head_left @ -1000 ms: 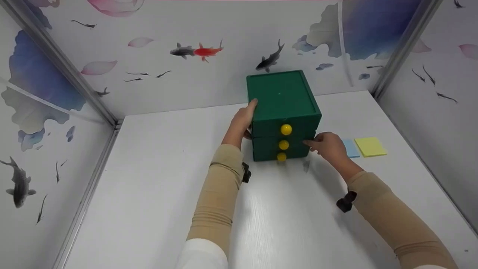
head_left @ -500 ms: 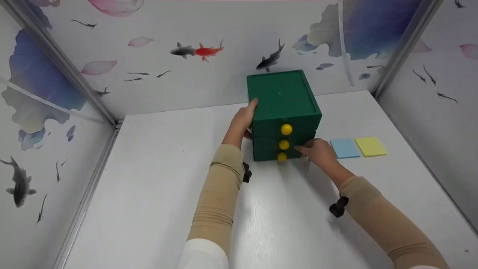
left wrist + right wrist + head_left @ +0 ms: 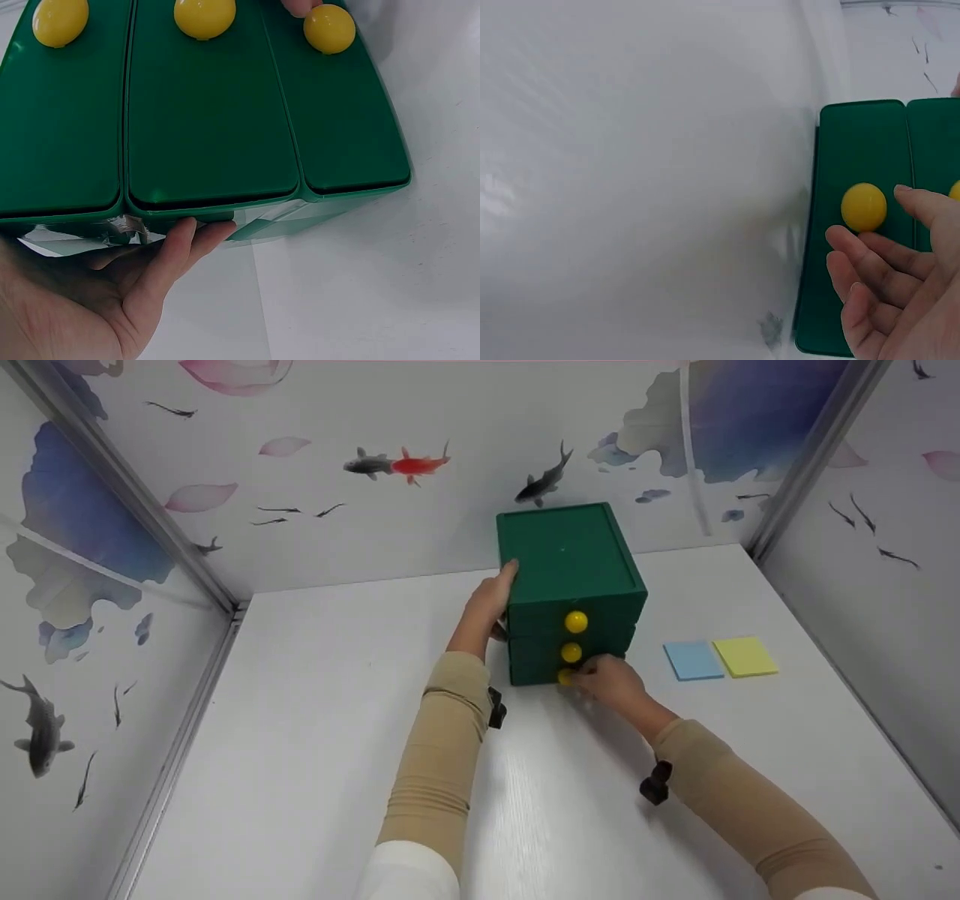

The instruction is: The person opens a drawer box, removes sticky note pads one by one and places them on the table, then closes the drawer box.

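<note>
The bottom yellow knob (image 3: 864, 206) of the green box (image 3: 570, 555) on the bench (image 3: 337, 735) sits beside the right hand (image 3: 610, 681), whose parted fingers should pinch it squarely while the left hand (image 3: 489, 598), fingers straight, steadies the box's side.

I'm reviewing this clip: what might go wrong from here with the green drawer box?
The right grip might slip: its thumb and fingers are spread about the round, glossy bottom knob without closing on it.
The green drawer box could shift or turn if pulled, since the left grip seems to brace only its left side.
The middle knob sits just above, so the fingers may bump it.
</note>
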`<state>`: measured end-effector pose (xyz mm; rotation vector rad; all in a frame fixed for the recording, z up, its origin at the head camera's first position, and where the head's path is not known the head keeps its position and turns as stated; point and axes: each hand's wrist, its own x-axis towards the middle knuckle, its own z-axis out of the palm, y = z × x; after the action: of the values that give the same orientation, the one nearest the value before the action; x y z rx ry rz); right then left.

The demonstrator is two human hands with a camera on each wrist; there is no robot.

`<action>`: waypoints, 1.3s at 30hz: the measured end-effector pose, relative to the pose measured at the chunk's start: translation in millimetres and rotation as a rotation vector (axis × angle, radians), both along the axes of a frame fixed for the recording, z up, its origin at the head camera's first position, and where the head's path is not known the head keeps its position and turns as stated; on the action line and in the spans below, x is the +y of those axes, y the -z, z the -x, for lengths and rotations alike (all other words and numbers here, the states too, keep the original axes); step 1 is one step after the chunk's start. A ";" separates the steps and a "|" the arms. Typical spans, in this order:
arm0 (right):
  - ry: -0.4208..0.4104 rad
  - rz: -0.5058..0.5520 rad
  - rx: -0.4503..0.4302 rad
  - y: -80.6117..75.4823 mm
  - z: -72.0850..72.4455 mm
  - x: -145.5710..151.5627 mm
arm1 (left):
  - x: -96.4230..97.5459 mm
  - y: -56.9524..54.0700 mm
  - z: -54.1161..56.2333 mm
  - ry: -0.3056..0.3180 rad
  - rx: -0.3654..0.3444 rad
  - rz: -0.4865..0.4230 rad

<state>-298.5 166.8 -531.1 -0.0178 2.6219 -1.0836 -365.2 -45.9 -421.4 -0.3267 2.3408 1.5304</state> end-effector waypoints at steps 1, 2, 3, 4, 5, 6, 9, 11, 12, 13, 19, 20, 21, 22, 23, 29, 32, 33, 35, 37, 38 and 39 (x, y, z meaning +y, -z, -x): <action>0.003 0.003 -0.003 1.0 -0.8 -1.8 | 0.2 0.3 0.0 -0.004 -0.004 -0.004; 0.005 0.002 -0.003 1.9 -1.5 -3.6 | 0.3 0.5 0.1 -0.006 -0.008 -0.004; 0.009 0.004 -0.006 2.5 -2.3 -5.3 | 0.6 0.5 0.1 -0.007 -0.009 -0.004; 0.013 -0.001 -0.004 3.1 -2.9 -6.9 | 0.9 0.5 0.3 -0.010 -0.009 -0.008; 0.019 -0.007 -0.003 3.5 -3.3 -8.7 | 1.0 0.4 0.3 -0.011 -0.009 -0.004; 0.024 -0.012 0.001 3.9 -3.6 -10.5 | 1.1 0.2 0.3 -0.015 -0.009 -0.006; 0.019 -0.042 0.030 4.2 -3.9 -15.9 | 1.0 -0.8 -0.2 -0.022 -0.007 -0.008; 0.007 -0.077 0.069 4.4 -4.5 -18.7 | 1.0 -1.5 -1.3 -0.017 -0.004 -0.001; -0.001 -0.097 0.091 4.5 -4.9 -20.1 | 1.0 -1.7 -1.8 -0.014 -0.001 0.002; -0.011 -0.122 0.114 4.7 -5.3 -21.3 | 0.7 -2.0 -2.4 -0.010 0.001 0.006; -0.071 -0.279 0.254 5.4 -7.5 -24.8 | -0.4 -0.3 -1.7 -0.004 0.005 0.014; -0.086 -0.297 0.271 4.9 -7.4 -24.8 | -0.2 0.1 -0.8 -0.008 0.001 0.013; -0.099 -0.310 0.278 4.2 -7.4 -24.6 | -0.1 0.3 0.2 -0.010 -0.003 0.012; -0.115 -0.327 0.287 3.5 -7.2 -24.3 | 0.2 0.3 1.0 -0.014 -0.008 0.011; -0.126 -0.337 0.291 3.0 -6.9 -24.0 | 0.3 0.1 1.7 -0.017 -0.015 0.010; -0.133 -0.324 0.258 2.2 -4.7 -24.2 | -0.8 -0.3 1.7 -0.011 -0.023 0.011; -0.133 -0.336 0.257 2.4 -4.1 -25.3 | -1.1 0.0 0.3 -0.006 -0.013 0.012; -0.139 -0.350 0.263 2.6 -4.0 -25.3 | -1.1 0.1 0.0 -0.006 -0.011 0.011; -0.148 -0.374 0.266 2.6 -4.5 -25.3 | -0.8 0.7 -0.1 -0.002 -0.011 0.008; -0.163 -0.404 0.271 2.1 -5.4 -25.2 | -0.7 0.6 0.3 0.000 -0.015 0.002; -0.175 -0.422 0.280 1.8 -5.9 -25.0 | -0.9 0.5 0.6 0.001 -0.018 0.000; -0.184 -0.435 0.288 1.3 -6.5 -25.0 | -1.1 0.2 1.1 0.001 -0.019 -0.003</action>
<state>-292.0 141.8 -532.4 -0.3341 2.9837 -0.4638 -366.3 -47.0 -421.5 -0.3377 2.3239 1.5229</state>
